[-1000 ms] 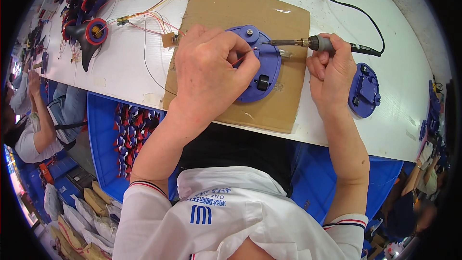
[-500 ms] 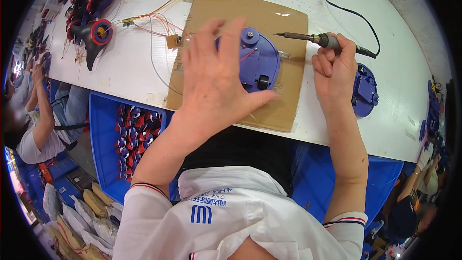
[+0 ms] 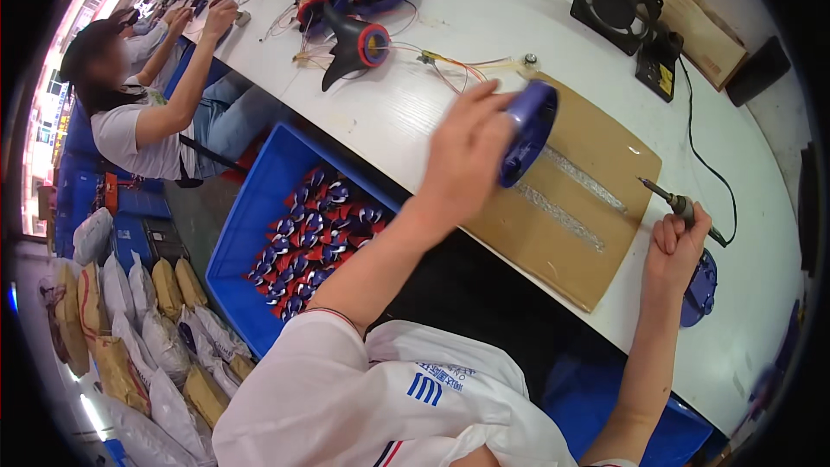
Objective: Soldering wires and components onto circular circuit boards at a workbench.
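My left hand is closed on a round purple plastic base, lifted and tilted on edge over the left part of a cardboard sheet. Pale strips run across the cardboard. In my right hand is a soldering iron, its thin tip pointing up and left near the sheet's right edge. Beside that hand, partly hidden by it, lies a second purple base. Thin coloured wires stretch across the white table behind my left hand, beside a black finned part with a red and blue ring.
A blue bin of small red, blue and white parts stands left of my lap. A black fan and the iron's cord are at the back right. A co-worker sits at left, near several sacks.
My left hand has picked up the purple base from the cardboard and moved it left, tilting it. The view has swung left. My right hand still holds the soldering iron.
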`<state>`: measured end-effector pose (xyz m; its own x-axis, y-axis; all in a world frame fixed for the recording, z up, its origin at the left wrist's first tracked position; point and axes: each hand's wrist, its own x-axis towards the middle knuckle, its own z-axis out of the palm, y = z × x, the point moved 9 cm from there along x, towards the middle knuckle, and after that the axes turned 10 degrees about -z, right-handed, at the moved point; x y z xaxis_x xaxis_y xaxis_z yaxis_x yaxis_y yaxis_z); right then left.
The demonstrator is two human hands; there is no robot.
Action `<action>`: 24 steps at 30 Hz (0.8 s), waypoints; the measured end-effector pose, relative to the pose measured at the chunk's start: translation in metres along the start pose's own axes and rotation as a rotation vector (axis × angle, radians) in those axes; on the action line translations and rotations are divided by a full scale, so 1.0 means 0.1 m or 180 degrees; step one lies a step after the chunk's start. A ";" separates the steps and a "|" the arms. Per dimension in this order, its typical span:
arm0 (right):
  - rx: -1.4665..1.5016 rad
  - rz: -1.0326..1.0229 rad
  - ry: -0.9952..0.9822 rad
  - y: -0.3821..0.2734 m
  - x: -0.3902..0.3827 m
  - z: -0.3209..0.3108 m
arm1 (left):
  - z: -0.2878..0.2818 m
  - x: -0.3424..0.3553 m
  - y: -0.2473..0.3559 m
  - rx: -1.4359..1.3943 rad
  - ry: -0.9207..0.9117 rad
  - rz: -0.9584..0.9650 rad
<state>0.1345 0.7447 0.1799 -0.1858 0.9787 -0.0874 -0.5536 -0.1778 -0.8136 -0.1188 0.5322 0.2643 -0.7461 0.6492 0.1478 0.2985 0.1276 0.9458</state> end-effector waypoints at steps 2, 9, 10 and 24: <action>0.0013 -0.0039 0.0074 -0.02 0.00 0.00 | -0.32 0.09 -0.21 -0.0400 0.0358 -0.0194; 0.0067 0.0082 0.0137 0.00 0.01 0.04 | -0.79 0.32 -0.63 0.0769 0.0546 -0.0138; 0.0076 0.0097 0.0144 0.01 0.01 0.03 | -1.01 0.34 -0.43 0.1609 0.1437 0.0486; 0.0016 0.0064 0.0140 0.00 -0.02 0.02 | -1.06 0.38 -0.24 0.1047 0.1906 0.0514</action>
<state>0.1329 0.7429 0.1816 -0.1612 0.9785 -0.1290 -0.5541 -0.1979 -0.8086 -0.2176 0.4744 0.2777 -0.8486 0.1666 0.5021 0.5271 0.3460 0.7761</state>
